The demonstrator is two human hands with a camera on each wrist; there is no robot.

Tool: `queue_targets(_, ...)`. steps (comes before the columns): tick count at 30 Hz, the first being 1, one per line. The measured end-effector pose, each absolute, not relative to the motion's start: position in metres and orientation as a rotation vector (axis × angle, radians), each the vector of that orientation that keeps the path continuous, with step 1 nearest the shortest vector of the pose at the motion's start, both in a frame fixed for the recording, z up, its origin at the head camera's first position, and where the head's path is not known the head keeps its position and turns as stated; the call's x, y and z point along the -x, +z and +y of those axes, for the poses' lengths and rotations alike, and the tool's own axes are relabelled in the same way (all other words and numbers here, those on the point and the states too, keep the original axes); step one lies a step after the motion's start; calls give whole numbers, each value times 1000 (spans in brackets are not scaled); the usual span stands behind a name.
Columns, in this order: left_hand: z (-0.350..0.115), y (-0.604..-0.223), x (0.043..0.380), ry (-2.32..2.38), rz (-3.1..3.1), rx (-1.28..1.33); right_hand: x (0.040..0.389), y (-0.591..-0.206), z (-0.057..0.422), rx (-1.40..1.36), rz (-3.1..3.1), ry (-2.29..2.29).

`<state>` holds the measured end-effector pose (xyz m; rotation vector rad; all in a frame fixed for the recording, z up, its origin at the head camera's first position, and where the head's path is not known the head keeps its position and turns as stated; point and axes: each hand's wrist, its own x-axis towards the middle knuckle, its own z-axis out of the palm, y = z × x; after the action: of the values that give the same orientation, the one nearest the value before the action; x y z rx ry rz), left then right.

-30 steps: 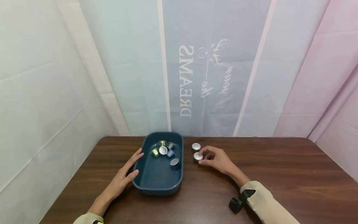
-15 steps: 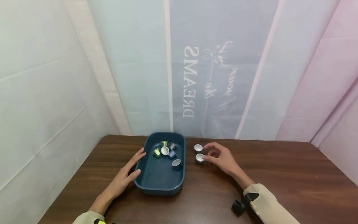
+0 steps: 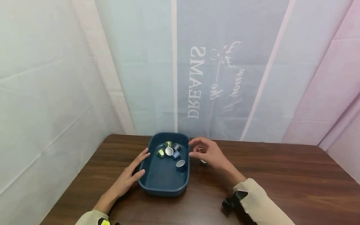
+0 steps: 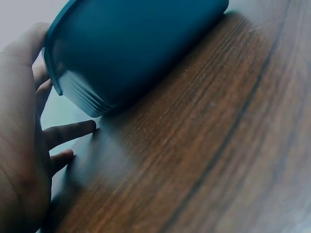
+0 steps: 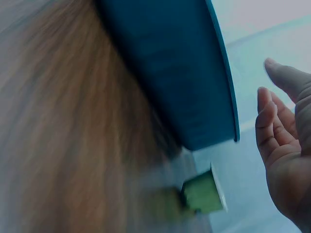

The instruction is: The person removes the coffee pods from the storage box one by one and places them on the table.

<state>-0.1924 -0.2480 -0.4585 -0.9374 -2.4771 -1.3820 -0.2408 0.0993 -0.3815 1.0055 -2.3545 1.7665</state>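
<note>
A dark blue plastic bin [image 3: 163, 184] stands on the table with several coffee capsules inside. Among them are a green capsule [image 3: 161, 153], a blue capsule [image 3: 176, 155] and a silver-lidded capsule [image 3: 181, 163]. My left hand [image 3: 125, 178] rests against the bin's left rim with fingers extended. Over by the right rim, my right hand [image 3: 211, 154] hovers with thumb and fingers apart and nothing visible between them. Partly hidden behind it, a capsule [image 3: 203, 162] sits on the table. The right wrist view shows a green capsule [image 5: 201, 194] below that hand, beside the bin.
The brown wooden table [image 3: 267, 175] extends to both sides of the bin. Behind it hangs a pale cloth backdrop [image 3: 146, 78] with mirrored lettering. A black strap-mounted camera [image 3: 234, 200] is on my right wrist.
My right hand has left the capsules on the table and moved left to the bin's rim, covering part of them. The left hand stays on the bin. The head view has shifted slightly.
</note>
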Motion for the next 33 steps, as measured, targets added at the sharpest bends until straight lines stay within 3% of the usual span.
queue_targets(15, -246, -459, 191, -1390, -2460, 941, 285, -389, 51, -1198, -2416, 1684)
queue_targets(33, -245, -457, 192, -1413, -2488, 912, 307, -391, 25, -1454, -2646, 1284)
